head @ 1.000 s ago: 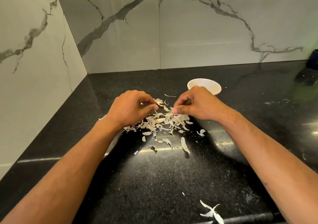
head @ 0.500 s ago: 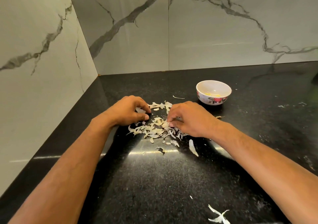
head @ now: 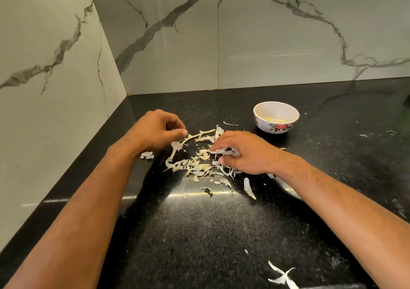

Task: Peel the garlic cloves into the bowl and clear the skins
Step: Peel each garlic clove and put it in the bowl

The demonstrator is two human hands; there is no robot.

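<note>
Head view, left to right: our left hand (head: pixel 155 131) hovers at the left edge of the garlic skins (head: pixel 199 162), fingers curled with thumb meeting fingertips; we cannot tell whether it pinches anything. The skins lie scattered on the black countertop (head: pixel 199 233). Our right hand (head: pixel 246 153) rests on the pile's right side, fingers curled around a clump of skins. Farther right, well apart, stands the bowl (head: pixel 276 116), holding yellowish peeled cloves (head: pixel 269 119).

Both forearms are bare to the frame edge: no sleeves, rings, watch or bracelets show.
</note>
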